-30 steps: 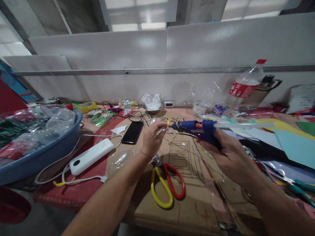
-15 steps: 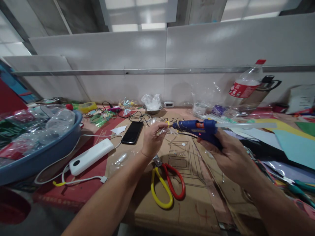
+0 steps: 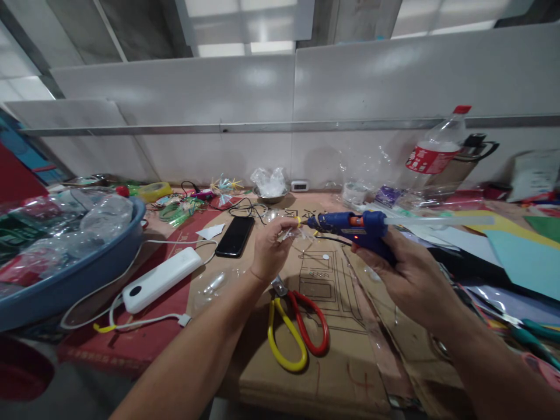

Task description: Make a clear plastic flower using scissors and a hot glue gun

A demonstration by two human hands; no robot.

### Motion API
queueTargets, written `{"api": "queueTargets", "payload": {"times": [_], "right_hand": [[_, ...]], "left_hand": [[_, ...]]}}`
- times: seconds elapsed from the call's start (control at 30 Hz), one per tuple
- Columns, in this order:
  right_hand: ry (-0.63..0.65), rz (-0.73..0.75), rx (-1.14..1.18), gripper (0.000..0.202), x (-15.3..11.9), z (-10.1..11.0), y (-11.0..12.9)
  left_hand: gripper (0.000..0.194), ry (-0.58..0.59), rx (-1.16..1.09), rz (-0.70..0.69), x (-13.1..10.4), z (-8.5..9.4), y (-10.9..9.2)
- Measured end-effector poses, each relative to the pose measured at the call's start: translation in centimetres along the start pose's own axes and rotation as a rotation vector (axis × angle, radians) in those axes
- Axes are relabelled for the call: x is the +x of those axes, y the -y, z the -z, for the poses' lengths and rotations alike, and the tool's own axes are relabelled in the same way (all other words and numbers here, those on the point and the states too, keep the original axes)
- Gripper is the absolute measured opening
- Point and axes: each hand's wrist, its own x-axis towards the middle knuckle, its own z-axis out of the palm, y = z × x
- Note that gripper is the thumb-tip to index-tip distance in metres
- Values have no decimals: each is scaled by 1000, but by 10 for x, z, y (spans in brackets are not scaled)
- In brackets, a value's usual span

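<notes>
My right hand point(image 3: 405, 268) is closed round the handle of a blue hot glue gun point(image 3: 345, 223), which points left with a small red light lit. A long clear glue stick point(image 3: 441, 221) sticks out of its back. My left hand point(image 3: 275, 242) pinches a small piece of clear plastic strips point(image 3: 301, 233) with a yellow bit at its top. The gun's nozzle is right at that yellow bit; whether they touch I cannot tell. Below my hands, scissors point(image 3: 289, 332) with one yellow and one red handle lie on drawn-on cardboard point(image 3: 345, 361).
On the left are a blue basin point(image 3: 131, 233) of plastic bottles, a white power bank point(image 3: 161, 279) with cables and a black phone point(image 3: 235, 236). Behind stands a metal bowl point(image 3: 271, 198) holding clear plastic. A large bottle point(image 3: 437, 146), coloured sheets point(image 3: 525, 251) and green-handled pliers point(image 3: 529, 332) are at right.
Almost nothing differs. Both hands hold the same pose, with the glue gun nozzle still at the yellow bit; the view has shifted very slightly.
</notes>
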Motion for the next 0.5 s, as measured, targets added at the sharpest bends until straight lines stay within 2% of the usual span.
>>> {"api": "queueTargets", "payload": {"times": [0.5], "right_hand": [[-25,56,-3,24,0,0,-5]], "left_hand": [[7,18,-8,-42,1,1,-4]]}}
